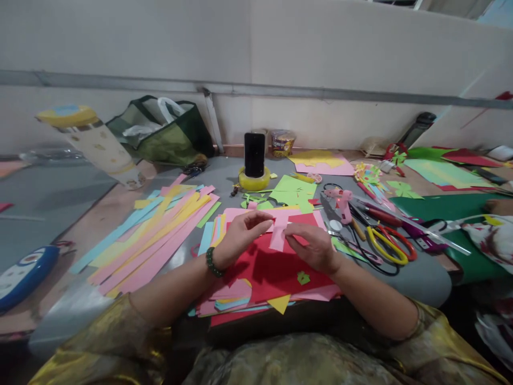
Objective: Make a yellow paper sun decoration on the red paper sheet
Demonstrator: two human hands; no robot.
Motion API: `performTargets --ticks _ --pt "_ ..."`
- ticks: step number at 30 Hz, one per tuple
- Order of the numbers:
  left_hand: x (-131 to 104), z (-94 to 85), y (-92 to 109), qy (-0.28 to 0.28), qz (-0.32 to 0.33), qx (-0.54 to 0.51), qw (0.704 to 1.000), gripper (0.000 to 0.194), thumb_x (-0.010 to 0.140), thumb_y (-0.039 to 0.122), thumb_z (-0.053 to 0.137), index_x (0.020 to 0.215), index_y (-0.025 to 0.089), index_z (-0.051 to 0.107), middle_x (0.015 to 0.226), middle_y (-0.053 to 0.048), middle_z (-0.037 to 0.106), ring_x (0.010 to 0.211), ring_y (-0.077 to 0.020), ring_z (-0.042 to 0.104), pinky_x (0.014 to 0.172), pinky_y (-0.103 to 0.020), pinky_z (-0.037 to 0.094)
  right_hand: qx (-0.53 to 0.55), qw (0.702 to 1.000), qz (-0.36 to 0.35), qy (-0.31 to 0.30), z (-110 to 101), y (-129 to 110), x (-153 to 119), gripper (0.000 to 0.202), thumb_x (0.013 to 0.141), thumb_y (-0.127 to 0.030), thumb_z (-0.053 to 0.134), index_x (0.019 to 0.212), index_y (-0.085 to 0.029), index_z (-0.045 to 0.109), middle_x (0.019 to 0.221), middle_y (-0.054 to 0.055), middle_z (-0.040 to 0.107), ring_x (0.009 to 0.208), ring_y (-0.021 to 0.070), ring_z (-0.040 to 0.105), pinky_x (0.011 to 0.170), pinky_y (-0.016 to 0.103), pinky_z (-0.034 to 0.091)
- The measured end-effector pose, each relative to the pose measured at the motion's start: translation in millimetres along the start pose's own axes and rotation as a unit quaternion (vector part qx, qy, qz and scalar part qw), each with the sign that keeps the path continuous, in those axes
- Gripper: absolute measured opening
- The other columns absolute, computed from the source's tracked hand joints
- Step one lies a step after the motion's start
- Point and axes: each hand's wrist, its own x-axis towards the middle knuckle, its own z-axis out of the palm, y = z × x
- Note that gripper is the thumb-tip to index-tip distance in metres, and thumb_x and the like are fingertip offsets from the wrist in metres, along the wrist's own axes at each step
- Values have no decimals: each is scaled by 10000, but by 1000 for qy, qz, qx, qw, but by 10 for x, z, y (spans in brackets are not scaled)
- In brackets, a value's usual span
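Observation:
Between my two hands a pink paper strip (pixel 279 235) is held up over a stack of coloured paper with a red sheet (pixel 268 267) on top. My left hand (pixel 242 235), with a dark green bead bracelet at the wrist, has its thumb and fingertips drawn together at the strip's left edge. On the other side, my right hand (pixel 315 247) pinches the strip's right edge between thumb and curled fingers. A small green paper cutout (pixel 303 277) lies on the red sheet near the right wrist. The strip's upper end blends with the pink paper behind it.
Loose paper strips (pixel 160 230) fan out at left. Yellow-handled scissors (pixel 385 246), red-handled scissors (pixel 401 240) and a pink glue gun (pixel 340 203) lie at right. A phone (pixel 254 155) stands on a yellow tape roll (pixel 254 181); a tall bottle (pixel 100 144) stands back left.

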Motion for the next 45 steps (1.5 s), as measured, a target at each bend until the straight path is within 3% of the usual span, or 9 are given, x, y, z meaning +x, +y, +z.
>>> performTargets --ticks 3,11,16,18,22,29,32,39,45 --pt "60 25 -18 -48 -97 -109 988 377 611 496 811 698 154 677 618 8 590 578 -106 493 575 -248 409 14 1000 -13 -19 12 -12 5 169 925 -89 525 994 -223 602 846 56 752 794 155 734 703 241 601" --pt "56 39 -4 -38 -139 -198 969 338 531 386 880 620 142 664 572 28 586 540 -74 497 552 -220 385 10 997 -36 -67 14 9 -16 194 950 -102 505 1008 -213 652 835 63 734 680 136 680 590 227 541" --pt "54 52 -17 -28 -132 -205 969 307 515 359 884 629 151 688 552 31 607 523 -73 513 554 -212 411 127 987 84 -51 20 -19 21 130 960 -217 567 913 -225 688 804 41 727 736 145 684 674 252 552" --pt "50 56 -18 -26 -120 -184 975 295 540 380 866 624 154 694 545 20 617 525 -86 530 564 -220 436 182 968 167 -44 27 -23 32 121 931 -259 613 848 -226 693 770 31 709 720 151 669 657 264 544" --pt "29 63 4 -18 -78 -105 991 260 612 401 811 632 164 705 558 -1 637 541 -113 555 584 -241 475 272 903 331 -12 44 -1 52 191 839 -366 706 733 -213 665 694 7 635 642 137 588 581 261 492" --pt "3 60 24 -40 7 17 999 208 738 361 704 667 166 718 621 -25 684 585 -131 594 611 -236 504 375 794 477 -13 78 23 87 370 659 -504 815 658 -195 613 623 -30 577 559 101 505 562 260 458" --pt "-1 53 6 -38 19 29 999 211 753 358 687 684 162 724 661 -37 706 600 -138 609 614 -240 516 394 768 505 -2 88 13 96 416 596 -530 841 642 -195 598 617 -39 563 543 93 494 531 247 457" --pt "-9 63 2 -39 16 21 999 161 734 309 684 670 168 727 625 -33 703 586 -141 600 618 -242 512 396 769 502 -8 76 5 113 393 610 -510 833 632 -192 603 606 -39 583 528 83 493 527 234 467" --pt "-5 59 24 -35 -5 22 999 194 699 374 734 660 184 738 640 -42 708 597 -165 609 620 -270 514 390 775 496 -22 85 27 99 346 649 -465 807 646 -196 590 606 -38 588 510 84 491 528 244 474"
